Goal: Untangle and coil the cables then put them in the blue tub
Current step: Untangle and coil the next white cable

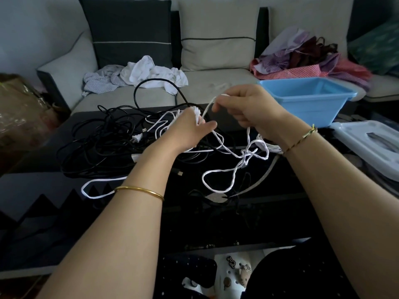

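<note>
A white braided cable [218, 182] lies in loops and a knot on the black glass table [54, 190]. My left hand [190, 128] holds a small bunch of its turns above the table's middle. My right hand [246, 104] pinches the same cable a little higher, just right of the left hand, and the cable hangs from it down to the knot. A tangle of black cables [101, 143] with a white plug lies to the left. The blue tub [306, 100] stands at the table's far right, beyond my right hand; what shows of its inside holds nothing.
A flat white cable [95, 188] loops near the table's front left. A white plastic lid [371, 143] lies at the right edge. Behind the table a sofa [211, 83] carries white clothes and a heap of bags.
</note>
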Demonstrator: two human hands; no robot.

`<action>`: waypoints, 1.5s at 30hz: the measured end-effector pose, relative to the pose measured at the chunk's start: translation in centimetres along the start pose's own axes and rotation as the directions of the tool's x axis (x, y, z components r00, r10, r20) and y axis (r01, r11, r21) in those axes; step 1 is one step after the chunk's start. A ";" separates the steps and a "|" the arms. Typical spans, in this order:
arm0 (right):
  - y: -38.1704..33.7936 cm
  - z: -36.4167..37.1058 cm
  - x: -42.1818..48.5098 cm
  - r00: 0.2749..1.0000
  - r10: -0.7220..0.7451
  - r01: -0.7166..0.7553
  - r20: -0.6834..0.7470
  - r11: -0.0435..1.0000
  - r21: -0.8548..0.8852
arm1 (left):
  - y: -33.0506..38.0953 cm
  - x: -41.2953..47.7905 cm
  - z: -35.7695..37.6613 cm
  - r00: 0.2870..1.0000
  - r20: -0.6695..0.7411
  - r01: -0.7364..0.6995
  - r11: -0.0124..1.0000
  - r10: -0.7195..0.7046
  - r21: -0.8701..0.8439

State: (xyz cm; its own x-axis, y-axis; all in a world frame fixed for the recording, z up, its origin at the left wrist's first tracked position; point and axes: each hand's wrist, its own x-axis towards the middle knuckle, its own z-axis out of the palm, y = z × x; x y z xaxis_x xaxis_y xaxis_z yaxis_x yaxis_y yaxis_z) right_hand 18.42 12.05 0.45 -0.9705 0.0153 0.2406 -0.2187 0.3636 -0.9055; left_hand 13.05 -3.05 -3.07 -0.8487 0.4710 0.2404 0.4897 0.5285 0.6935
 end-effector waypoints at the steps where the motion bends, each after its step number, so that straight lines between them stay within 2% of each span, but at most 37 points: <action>1: -0.1 0.0 0.0 1.000 -0.010 0.010 -0.024 1.000 0.000 | 0.3 -0.2 0.1 0.999 0.041 0.017 0.999 -0.016 -0.032; 4: 0.6 0.0 0.4 0.989 0.012 -0.012 -0.150 1.000 0.003 | 1.3 -0.3 0.2 0.988 0.142 0.090 0.958 -0.052 -0.273; 6: 1.6 -0.1 0.7 0.977 0.042 -0.039 -0.207 0.999 0.015 | 1.9 -0.4 0.2 0.971 0.234 0.159 0.865 -0.050 -0.475; 9: 3.3 -0.3 0.7 0.975 0.108 -0.095 -0.193 0.993 0.075 | 2.5 -0.6 -0.2 0.919 0.389 0.343 0.606 -0.061 -0.718; 13: 4.8 0.1 0.6 0.979 0.202 -0.199 0.004 0.961 0.194 | 2.3 -0.5 -1.2 0.875 0.481 0.477 0.269 -0.055 -0.836; 17: 5.2 0.5 0.5 0.951 0.259 -0.286 0.167 0.944 0.166 | 1.8 -0.3 -1.4 0.888 0.452 0.448 -0.055 -0.088 -0.892; 19: 5.0 0.8 0.4 0.929 0.278 -0.320 0.245 0.935 0.152 | 1.6 -0.3 -1.5 0.903 0.411 0.387 -0.182 -0.124 -0.904; 22: 4.7 1.3 0.0 0.899 0.274 -0.314 0.342 0.947 0.066 | 1.4 -0.1 -1.6 0.937 0.295 0.245 -0.251 -0.187 -0.936; 25: 4.6 1.9 0.0 0.860 0.299 -0.317 0.413 0.948 -0.024 | 1.2 0.2 -1.6 0.966 0.190 0.133 -0.292 -0.176 -0.947; 29: 4.8 2.2 -0.4 0.835 0.339 -0.133 0.433 0.889 -0.439 | 1.0 0.1 -2.2 0.978 0.031 -0.020 -0.241 -0.206 -0.970; 31: 4.4 2.1 -0.7 0.793 0.367 -0.103 0.486 0.867 -0.487 | 0.5 0.2 -2.4 0.958 -0.016 -0.067 -0.169 -0.286 -0.983; 33: 3.5 2.2 -1.0 0.715 0.413 -0.081 0.564 0.850 -0.520 | 0.0 0.5 -2.2 0.923 -0.063 -0.074 -0.015 -0.381 -0.997; 35: 2.4 2.4 -1.0 0.642 0.441 -0.025 0.627 0.830 -0.557 | -0.3 0.6 -1.5 0.878 -0.155 -0.079 0.184 -0.453 -0.980; 37: 1.1 2.5 -1.1 0.619 0.446 0.022 0.647 0.813 -0.582 | -0.4 0.3 -0.8 0.838 -0.313 -0.125 0.401 -0.447 -0.907; 39: -0.1 2.3 -1.0 0.650 0.434 0.069 0.624 0.784 -0.617 | -0.9 0.2 -0.1 0.843 -0.443 -0.111 0.706 -0.306 -0.700; 40: -0.5 2.1 -1.0 0.690 0.410 0.086 0.596 0.772 -0.630 | -1.1 0.1 0.2 0.863 -0.459 -0.083 0.836 -0.212 -0.542; 41: -0.6 1.8 -0.9 0.744 0.376 0.086 0.552 0.766 -0.637 | -1.3 0.1 0.4 0.886 -0.447 -0.062 0.922 -0.126 -0.383; 43: -0.3 1.0 -0.7 0.856 0.302 0.043 0.420 0.767 -0.640 | -1.5 0.3 0.4 0.925 -0.380 -0.031 0.993 -0.014 -0.113; 45: 0.3 0.4 -0.4 0.943 0.206 0.012 0.263 0.765 -0.643 | -1.0 0.5 0.4 0.967 -0.252 -0.014 0.998 0.028 0.059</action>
State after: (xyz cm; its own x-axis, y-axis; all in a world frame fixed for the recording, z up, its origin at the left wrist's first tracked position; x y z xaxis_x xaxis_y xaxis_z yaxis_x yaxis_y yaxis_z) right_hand 18.73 11.76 -0.08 -0.9865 -0.1552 -0.0517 -0.1137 0.8777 -0.4654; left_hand 12.26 -3.04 -3.91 -0.8575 0.2921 0.4236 0.5122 0.5631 0.6486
